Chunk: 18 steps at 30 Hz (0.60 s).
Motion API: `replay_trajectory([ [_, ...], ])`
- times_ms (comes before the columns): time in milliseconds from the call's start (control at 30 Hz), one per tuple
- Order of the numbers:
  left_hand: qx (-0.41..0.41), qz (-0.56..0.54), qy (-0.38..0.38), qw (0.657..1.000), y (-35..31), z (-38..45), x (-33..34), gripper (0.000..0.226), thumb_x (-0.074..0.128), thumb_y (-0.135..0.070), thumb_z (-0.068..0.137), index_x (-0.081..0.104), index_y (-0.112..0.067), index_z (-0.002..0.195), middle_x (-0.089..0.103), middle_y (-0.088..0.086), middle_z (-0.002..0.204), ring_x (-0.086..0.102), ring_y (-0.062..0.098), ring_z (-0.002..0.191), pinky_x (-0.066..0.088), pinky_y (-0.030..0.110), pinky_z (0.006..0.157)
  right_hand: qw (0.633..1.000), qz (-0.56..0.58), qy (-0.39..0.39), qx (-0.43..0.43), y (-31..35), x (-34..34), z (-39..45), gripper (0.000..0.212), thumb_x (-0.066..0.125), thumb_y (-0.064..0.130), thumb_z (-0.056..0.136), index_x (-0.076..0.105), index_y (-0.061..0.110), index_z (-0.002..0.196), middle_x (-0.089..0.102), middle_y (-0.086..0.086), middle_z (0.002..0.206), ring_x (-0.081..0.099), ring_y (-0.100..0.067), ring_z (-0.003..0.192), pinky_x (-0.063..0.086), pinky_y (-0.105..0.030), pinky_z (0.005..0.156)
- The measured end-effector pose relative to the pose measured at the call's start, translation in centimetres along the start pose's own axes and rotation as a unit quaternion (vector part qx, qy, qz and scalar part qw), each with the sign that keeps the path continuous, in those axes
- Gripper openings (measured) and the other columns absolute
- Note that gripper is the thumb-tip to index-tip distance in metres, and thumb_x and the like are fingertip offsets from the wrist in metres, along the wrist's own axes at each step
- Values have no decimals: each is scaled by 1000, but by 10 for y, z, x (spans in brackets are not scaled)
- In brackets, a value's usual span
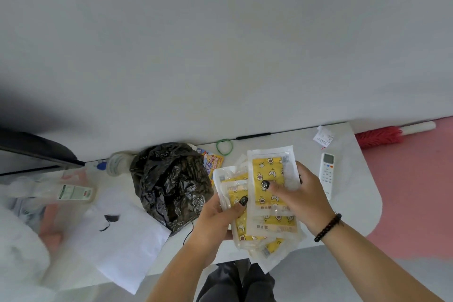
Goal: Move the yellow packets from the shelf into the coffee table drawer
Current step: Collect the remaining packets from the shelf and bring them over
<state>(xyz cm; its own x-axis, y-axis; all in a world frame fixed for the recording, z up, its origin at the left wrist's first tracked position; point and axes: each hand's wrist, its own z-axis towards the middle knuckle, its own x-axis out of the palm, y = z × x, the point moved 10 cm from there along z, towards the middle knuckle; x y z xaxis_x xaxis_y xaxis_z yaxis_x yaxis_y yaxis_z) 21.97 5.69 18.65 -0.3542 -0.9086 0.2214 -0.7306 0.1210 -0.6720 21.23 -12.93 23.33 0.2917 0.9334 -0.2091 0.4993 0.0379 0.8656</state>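
A person gathers a loose stack of yellow packets (pixel 269 193) above a white shelf (pixel 355 208), just to the right of a crumpled black plastic bag (pixel 171 186) that serves here as the landmark. The left hand (pixel 218 216) grips the lower packets from the bag side, thumb curled over their face, while the right hand (pixel 299 196) clasps the top packet from the far side, thumb pressed on its printed front. The packets are slick, clear-wrapped and fanned unevenly, with several corners hanging below both hands toward the shelf's near edge; the likeliest mishap appears to be one sliding out of the bundle and dropping to the floor if the stack is lifted before being squared. A thin dark cord trails from under the bag toward the left wrist and could snag. Right of the bag, beyond the packets, lie a white remote control (pixel 327 174) and a crumpled receipt (pixel 323 138); a sweep of the right arm could knock either off the rounded end of the shelf. Behind the bag sit a green rubber band (pixel 224 147) and a colourful card (pixel 213 163); left of it, a white sheet (pixel 122 240) overhangs the front edge. Open room looks best straight back toward the person. No coffee table drawer is in view.
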Motion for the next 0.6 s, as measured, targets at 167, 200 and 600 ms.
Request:
replay_trajectory([
  [167, 2, 32, 34, 999, -30, -42, 10, 25, 57, -9, 93, 64, -15, 116, 73, 8, 108, 71, 28, 98, 58, 46, 76, 997, 63, 21, 34, 24, 4, -41, 28, 74, 14, 79, 62, 22, 102, 75, 6, 91, 73, -12, 80, 59, -29, 65],
  [200, 3, 40, 38, 998, -36, -49, 12, 24, 57, -10, 94, 64, -16, 116, 73, 8, 108, 71, 28, 98, 58, 45, 76, 996, 77, 21, 38, 28, 5, -48, 29, 74, 14, 79, 61, 22, 104, 75, 5, 92, 73, -14, 81, 59, -31, 67],
  [600, 5, -37, -23, 999, -65, -105, 39, 24, 56, -22, 96, 62, -13, 118, 74, 11, 105, 71, 31, 98, 53, 52, 91, 997, 69, 42, 22, 79, -13, -79, 34, 78, 11, 76, 61, 22, 103, 74, 3, 89, 72, -11, 77, 58, -26, 62],
])
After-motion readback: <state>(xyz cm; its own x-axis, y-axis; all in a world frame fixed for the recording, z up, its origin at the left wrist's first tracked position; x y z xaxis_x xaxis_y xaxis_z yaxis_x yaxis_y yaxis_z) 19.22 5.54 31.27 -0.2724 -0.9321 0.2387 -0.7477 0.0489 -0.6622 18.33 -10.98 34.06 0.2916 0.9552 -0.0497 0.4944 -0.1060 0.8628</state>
